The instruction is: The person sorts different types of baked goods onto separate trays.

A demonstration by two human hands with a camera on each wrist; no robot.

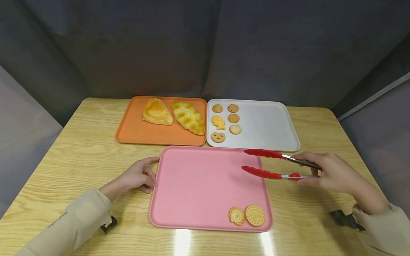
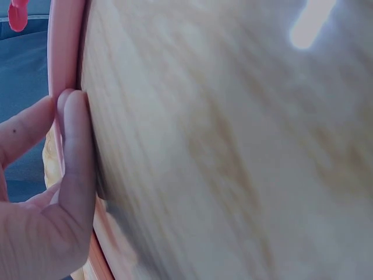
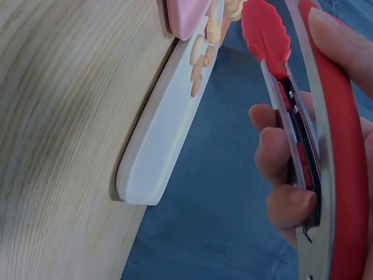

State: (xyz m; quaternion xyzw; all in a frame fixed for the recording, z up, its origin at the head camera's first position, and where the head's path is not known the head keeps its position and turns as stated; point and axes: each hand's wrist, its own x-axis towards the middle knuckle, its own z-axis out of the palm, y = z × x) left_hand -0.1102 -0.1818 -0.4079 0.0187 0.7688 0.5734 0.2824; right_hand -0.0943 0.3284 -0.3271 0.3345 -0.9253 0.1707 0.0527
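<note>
My right hand [image 1: 334,174] grips a pair of tongs [image 3: 344,151] with red scalloped tips and metal arms. Its two tips are spread apart above the right side of the pink tray [image 1: 205,185], with nothing between them. At that tray's left rim rests my left hand [image 1: 136,176], its fingers touching the edge, as the left wrist view also shows. A scalloped cookie [image 1: 236,216] and a round cookie with small holes [image 1: 255,215] lie side by side in the tray's near right corner.
Behind, an orange tray [image 1: 128,131] carries a triangular bread [image 1: 157,112] and a braided bread [image 1: 189,118]. Beside it, a white tray [image 1: 266,124] has several small cookies on its left half, among them a fish-shaped cookie [image 1: 219,122]. Dark curtains enclose the wooden table [image 1: 80,149].
</note>
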